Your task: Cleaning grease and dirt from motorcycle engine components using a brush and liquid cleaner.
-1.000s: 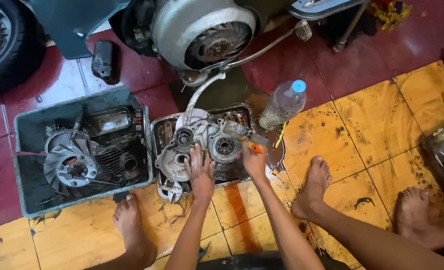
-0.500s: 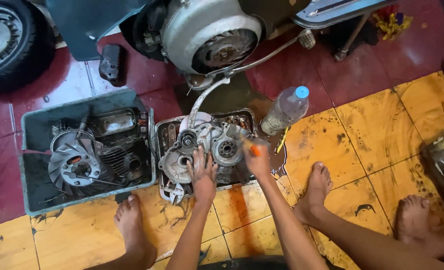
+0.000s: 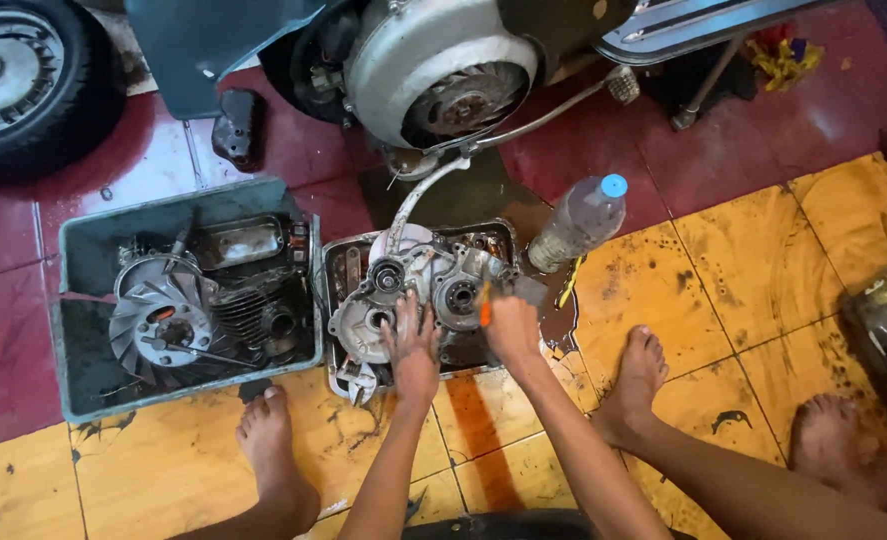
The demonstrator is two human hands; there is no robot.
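Down on the yellow tiled floor [image 3: 743, 290], my left hand [image 3: 413, 350] lies flat, fingers spread, pressing on the grey metal engine casing [image 3: 413, 295] in its shallow greasy metal tray [image 3: 338, 262]. My right hand [image 3: 511, 325] is closed round an orange-handled screwdriver [image 3: 484, 303], its long axis near upright, pointing away from me. One casing, one screwdriver, one clear plastic bottle with a blue cap [image 3: 578, 222] lying tilted just right of the tray, one grey plastic tub [image 3: 88, 250] to the left.
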